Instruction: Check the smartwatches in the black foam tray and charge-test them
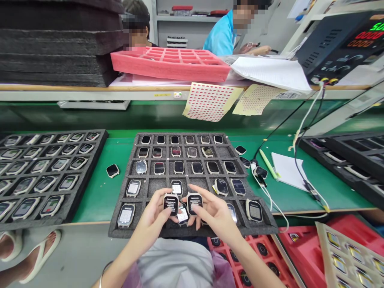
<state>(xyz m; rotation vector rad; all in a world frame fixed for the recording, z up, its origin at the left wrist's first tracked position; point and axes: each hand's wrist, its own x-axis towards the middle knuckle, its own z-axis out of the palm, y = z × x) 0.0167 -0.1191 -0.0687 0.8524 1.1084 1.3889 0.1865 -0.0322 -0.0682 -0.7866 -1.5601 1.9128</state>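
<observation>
My left hand (159, 212) grips a smartwatch case without a strap (171, 203), its thumb on the lower part of the lit screen. A second smartwatch (195, 200) sits in my right hand (211, 208), that thumb also on the glass. Both screens show lines of white text on black. Beneath my hands lies a dark grey foam tray (118, 230) divided into compartments, many of them holding watch cases. Between my hands, a watch with a white screen (183, 214) is partly hidden by my fingers. Another white-screened watch (177, 188) lies just above.
Another foam tray of watches (90, 176) stands left, with a loose watch (113, 171) beside it. On the right are cables (271, 196), a green pen (268, 163), white paper (288, 170) and more trays (330, 176). A power supply (333, 48) and pink tray (168, 68) occupy the shelf. Two people sit beyond.
</observation>
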